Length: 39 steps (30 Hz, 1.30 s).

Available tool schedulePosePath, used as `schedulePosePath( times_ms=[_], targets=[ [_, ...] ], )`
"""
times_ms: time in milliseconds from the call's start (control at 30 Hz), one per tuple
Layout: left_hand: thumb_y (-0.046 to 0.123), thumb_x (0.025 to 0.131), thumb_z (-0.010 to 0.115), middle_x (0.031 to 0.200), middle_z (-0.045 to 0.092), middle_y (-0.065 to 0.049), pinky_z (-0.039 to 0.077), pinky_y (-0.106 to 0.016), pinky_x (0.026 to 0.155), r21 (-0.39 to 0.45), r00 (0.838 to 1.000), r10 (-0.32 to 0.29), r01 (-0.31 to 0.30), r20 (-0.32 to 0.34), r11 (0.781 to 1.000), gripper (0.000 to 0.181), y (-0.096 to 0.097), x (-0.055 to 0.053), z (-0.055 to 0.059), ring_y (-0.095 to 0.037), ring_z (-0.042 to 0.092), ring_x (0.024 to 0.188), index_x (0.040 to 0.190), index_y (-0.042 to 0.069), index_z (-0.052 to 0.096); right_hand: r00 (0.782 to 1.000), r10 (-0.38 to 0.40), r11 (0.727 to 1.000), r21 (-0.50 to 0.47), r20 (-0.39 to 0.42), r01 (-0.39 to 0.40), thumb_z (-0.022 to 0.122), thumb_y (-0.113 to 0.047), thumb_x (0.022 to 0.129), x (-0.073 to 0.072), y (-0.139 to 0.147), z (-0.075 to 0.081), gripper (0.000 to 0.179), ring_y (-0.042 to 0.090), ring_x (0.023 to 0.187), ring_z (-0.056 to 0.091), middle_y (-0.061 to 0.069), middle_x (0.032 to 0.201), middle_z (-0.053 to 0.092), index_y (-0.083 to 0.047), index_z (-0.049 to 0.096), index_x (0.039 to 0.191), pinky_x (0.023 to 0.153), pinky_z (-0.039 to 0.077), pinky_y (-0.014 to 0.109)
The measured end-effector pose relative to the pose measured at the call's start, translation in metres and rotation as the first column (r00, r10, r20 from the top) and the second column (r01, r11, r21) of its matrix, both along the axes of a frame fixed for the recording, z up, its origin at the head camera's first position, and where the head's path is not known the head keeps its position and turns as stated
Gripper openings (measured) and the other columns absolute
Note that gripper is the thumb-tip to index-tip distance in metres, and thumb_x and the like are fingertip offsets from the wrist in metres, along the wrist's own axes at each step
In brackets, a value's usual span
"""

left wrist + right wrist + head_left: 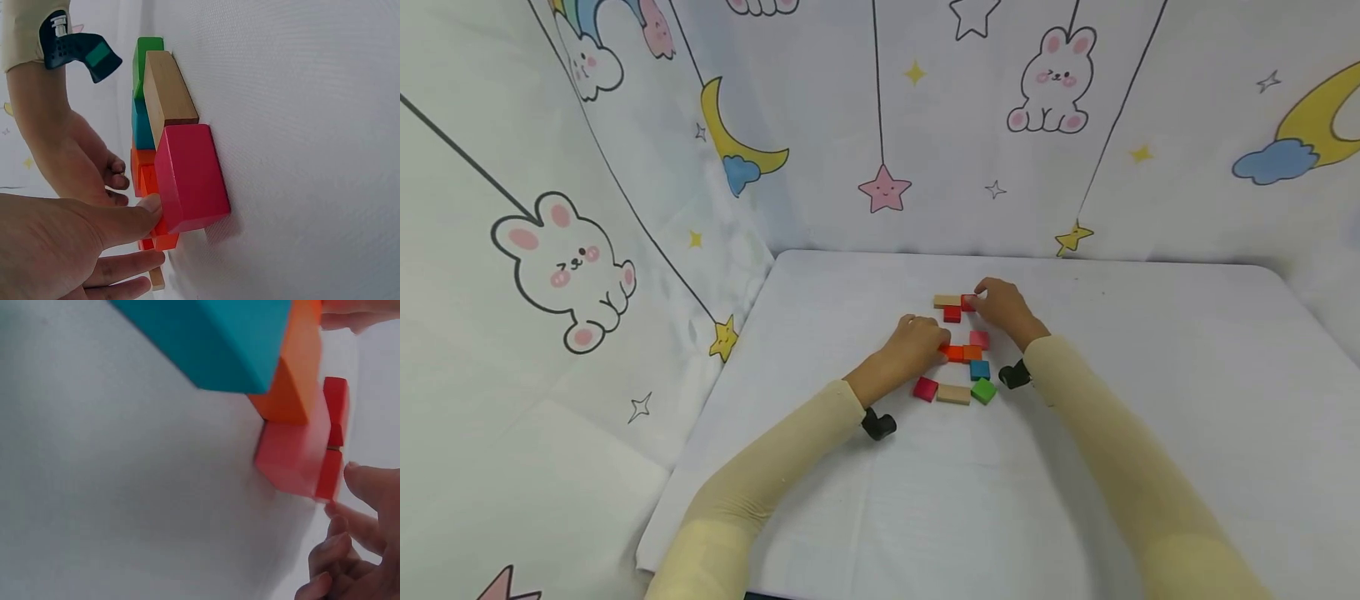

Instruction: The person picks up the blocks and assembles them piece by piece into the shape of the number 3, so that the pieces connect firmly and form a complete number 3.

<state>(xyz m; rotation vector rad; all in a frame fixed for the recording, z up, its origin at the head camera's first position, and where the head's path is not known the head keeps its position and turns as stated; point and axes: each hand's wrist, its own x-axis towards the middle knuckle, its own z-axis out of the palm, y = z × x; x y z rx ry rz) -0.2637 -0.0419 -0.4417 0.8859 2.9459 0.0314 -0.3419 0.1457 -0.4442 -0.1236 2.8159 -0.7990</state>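
Observation:
My left hand (913,343) pinches the left end of an orange-red block (955,354) between thumb and fingers. An orange block (973,352) adjoins it on the right. My right hand (1006,310) holds a red block (967,302) by its right end at the far side of the layout, with thumb and index fingertip at it. That red block sits beside a plain wood block (947,301), and another red block (952,314) lies just in front. A pink block (294,450) stands between the far blocks and the orange one.
Toward me, a blue block (980,370) adjoins the orange one. A crimson block (194,178), a wood block (169,90) and a green block (983,391) form the near row. White cloth covers the table (835,517); a patterned curtain (820,100) hangs behind it.

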Motion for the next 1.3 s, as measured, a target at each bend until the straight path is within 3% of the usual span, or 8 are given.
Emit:
schedulePosePath(
  times_ms=[200,467,600,800,1300],
  targets=[
    [0.035,0.092,0.074,0.103,0.067,0.003,0.036,-0.047,0.107,0.003,1.000,-0.006,0.006,-0.002,1.000,0.032,0.002,0.002,0.003,-0.016,0.058,0.106,0.119,0.019,0.072,0.998,-0.035,0.999,-0.015,0.058,0.036,0.057,-0.030,0.102,0.002,0.004,0.002,0.041,0.040,0.121,0.044,0.024,0.140,0.047,-0.002,0.054,0.133,0.102,0.042,0.054],
    [0.036,0.093,0.073,0.105,0.067,0.003,0.034,-0.046,0.108,-0.004,1.000,0.009,-0.009,-0.006,1.000,0.031,0.002,0.002,0.002,-0.015,0.057,0.108,0.119,0.020,0.072,0.986,0.029,0.999,0.032,0.167,-0.035,0.056,-0.027,0.103,-0.003,0.018,0.004,0.042,0.042,0.128,0.037,0.025,0.152,0.034,-0.006,0.053,0.138,0.104,0.038,0.057],
    [0.036,0.092,0.074,0.107,0.067,0.003,0.033,-0.046,0.109,0.004,1.000,0.019,-0.019,0.000,1.000,0.032,0.002,0.002,0.001,-0.015,0.057,0.110,0.120,0.020,0.072,0.980,0.011,1.000,0.023,0.200,-0.016,0.058,-0.028,0.101,0.000,0.025,0.005,0.044,0.042,0.123,0.040,0.026,0.146,0.039,-0.004,0.051,0.137,0.102,0.040,0.056],
    [0.035,0.092,0.074,0.105,0.067,0.003,0.034,-0.046,0.109,0.002,1.000,0.022,-0.022,-0.002,1.000,0.033,0.002,0.003,0.001,-0.016,0.057,0.109,0.121,0.019,0.072,0.976,-0.007,1.000,0.009,0.216,0.005,0.060,-0.029,0.100,0.007,0.030,0.008,0.040,0.040,0.119,0.043,0.025,0.137,0.046,-0.003,0.055,0.130,0.100,0.042,0.054],
    [0.035,0.092,0.074,0.100,0.066,0.003,0.035,-0.046,0.108,0.012,1.000,0.017,-0.016,-0.013,1.000,0.031,0.001,0.003,0.000,-0.015,0.058,0.103,0.118,0.019,0.073,0.982,0.059,0.998,0.012,0.180,-0.062,0.062,-0.034,0.098,0.015,0.035,0.004,0.041,0.040,0.119,0.043,0.024,0.136,0.047,-0.004,0.059,0.127,0.099,0.043,0.056]
  ],
)
